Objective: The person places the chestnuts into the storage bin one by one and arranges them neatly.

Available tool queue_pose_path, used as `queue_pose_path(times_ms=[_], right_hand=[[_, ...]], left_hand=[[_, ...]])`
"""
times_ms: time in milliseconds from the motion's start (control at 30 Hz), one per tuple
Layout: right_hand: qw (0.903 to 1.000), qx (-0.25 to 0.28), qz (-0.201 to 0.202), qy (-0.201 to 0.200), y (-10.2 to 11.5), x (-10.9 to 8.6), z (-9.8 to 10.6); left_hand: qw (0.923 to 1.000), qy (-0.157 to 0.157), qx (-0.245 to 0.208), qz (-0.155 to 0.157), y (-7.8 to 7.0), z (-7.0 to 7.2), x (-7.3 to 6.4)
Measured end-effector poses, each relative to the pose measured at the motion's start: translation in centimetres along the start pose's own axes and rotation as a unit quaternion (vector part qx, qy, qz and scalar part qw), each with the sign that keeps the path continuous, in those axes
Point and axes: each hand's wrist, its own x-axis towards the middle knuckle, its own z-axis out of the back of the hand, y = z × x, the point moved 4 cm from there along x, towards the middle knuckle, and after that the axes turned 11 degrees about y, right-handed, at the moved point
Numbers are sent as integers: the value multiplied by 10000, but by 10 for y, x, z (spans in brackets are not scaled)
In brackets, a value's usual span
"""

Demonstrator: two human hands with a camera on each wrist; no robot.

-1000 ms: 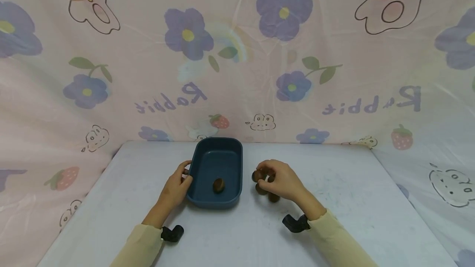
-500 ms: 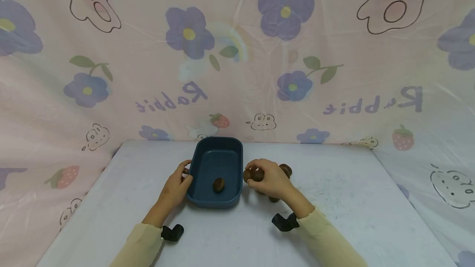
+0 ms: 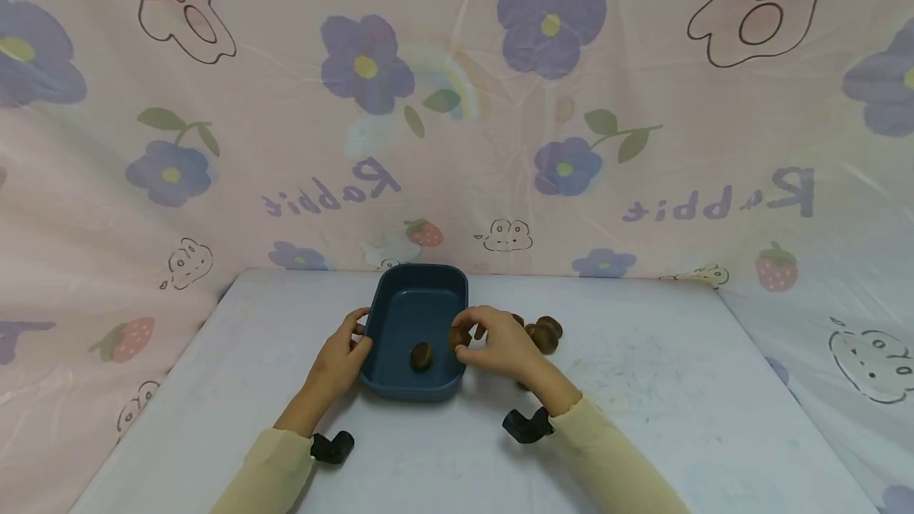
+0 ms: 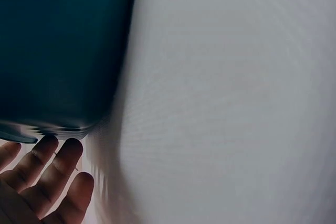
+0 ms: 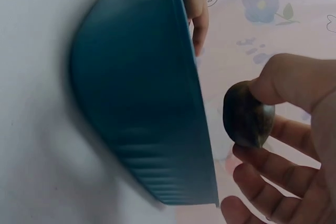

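My right hand [image 3: 496,343] pinches a chestnut [image 5: 245,115] between thumb and fingertips, at the right rim of a deep blue plastic box [image 3: 421,310]. The right wrist view shows that chestnut above the box's rim, with the other fingers loosely bent. Inside the box, toward its near end, lies another brown chestnut [image 3: 421,356]. My left hand [image 3: 340,359] rests against the box's left side, thumb near the rim. In the left wrist view its fingers [image 4: 65,158] are spread, tips at the outer wall.
Several more chestnuts [image 3: 547,335] lie together on the white table [image 3: 664,395] right of the box, partly hidden behind my right hand. A patterned cloth [image 3: 457,205] hangs behind the table's far edge.
My right hand has moved left from the pile to the box's right rim with a chestnut in its fingers. Chestnuts behind the hand have come into view. The left hand stays in place.
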Motion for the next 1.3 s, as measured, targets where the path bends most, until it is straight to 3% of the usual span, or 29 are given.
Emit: queue_pose_path(times_ms=[367, 900, 1300], right_hand=[[9989, 123, -240, 385, 0, 10, -14], [9985, -341, -45, 437, 4, 23, -25], [9905, -1313, -65, 402, 4, 24, -33]], left_hand=[[10000, 5, 8, 17, 1, 0, 0], [10000, -40, -84, 24, 0, 1, 0], [10000, -50, -44, 45, 1, -1, 0]])
